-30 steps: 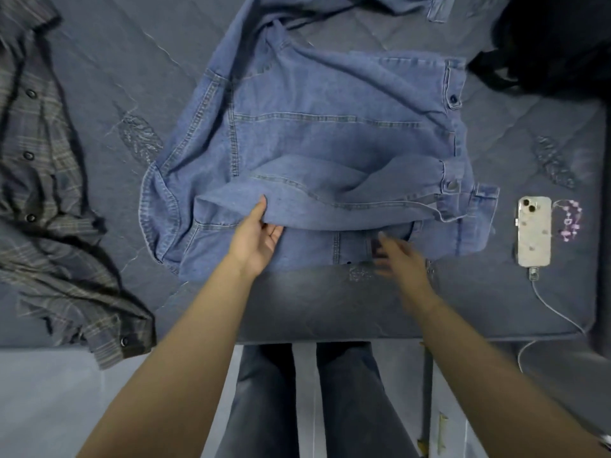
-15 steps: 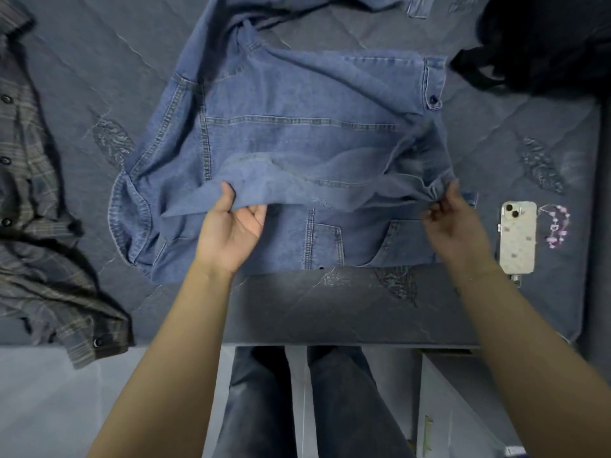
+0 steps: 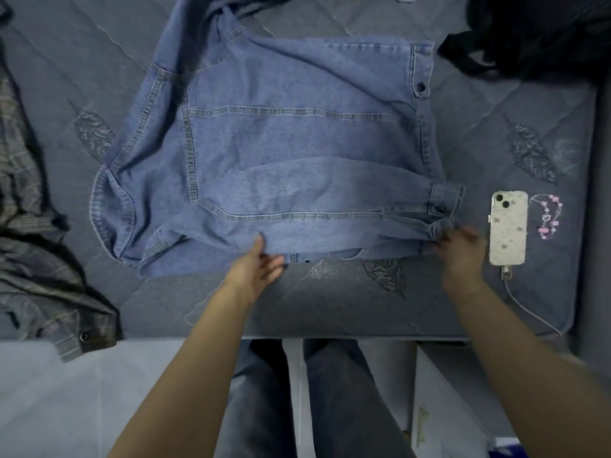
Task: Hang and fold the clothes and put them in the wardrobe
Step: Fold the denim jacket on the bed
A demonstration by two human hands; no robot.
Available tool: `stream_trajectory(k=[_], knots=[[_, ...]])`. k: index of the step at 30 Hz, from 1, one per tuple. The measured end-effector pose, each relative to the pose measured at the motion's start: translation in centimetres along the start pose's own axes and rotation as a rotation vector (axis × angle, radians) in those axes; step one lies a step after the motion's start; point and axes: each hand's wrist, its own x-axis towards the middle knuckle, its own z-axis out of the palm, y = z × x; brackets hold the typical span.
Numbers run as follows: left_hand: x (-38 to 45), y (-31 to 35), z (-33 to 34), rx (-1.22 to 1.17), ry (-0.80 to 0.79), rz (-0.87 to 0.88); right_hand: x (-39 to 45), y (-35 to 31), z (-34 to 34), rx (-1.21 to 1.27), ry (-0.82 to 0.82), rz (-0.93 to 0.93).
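A blue denim jacket (image 3: 281,133) lies spread on the grey-blue quilted bed (image 3: 330,299), one sleeve folded across its lower half with the cuff at the right. My left hand (image 3: 256,264) holds the near edge of that folded sleeve, thumb on top and fingers underneath. At the jacket's right near corner, just below the cuff, my right hand (image 3: 461,251) pinches the fabric; it is blurred.
A grey plaid shirt (image 3: 36,246) lies crumpled at the bed's left edge. A white phone (image 3: 508,228) on a charging cable and a pink bead strap (image 3: 547,216) lie right of the jacket. Dark black fabric (image 3: 535,31) sits at the far right. My legs stand below the bed edge.
The sleeve, lifted half a second ago, has been drawn toward me and now lies flat over the jacket's lower part. Both hands came nearer the bed's front edge while holding it.
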Motion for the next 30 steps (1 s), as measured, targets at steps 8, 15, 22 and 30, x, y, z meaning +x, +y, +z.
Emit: stream_trajectory(k=[8,15,22,30], knots=[[-2.4,2.5,3.1,1.172,0.017,1.168,-3.6,-1.3,4.9,-0.965,-0.578,-1.193],[7.3,3.6,-3.1,1.811,0.426,0.943,5.7,2.0,4.2,-1.458,-0.510,-1.182],[5.1,4.8,-5.3,1.439,0.417,1.079,1.0,1.3,6.8,-1.307,-0.398,-1.047],[2.3,7.2,-14.3,1.039,0.412,0.888,-10.3,-0.1,23.2,-1.082,-0.878,-1.104]])
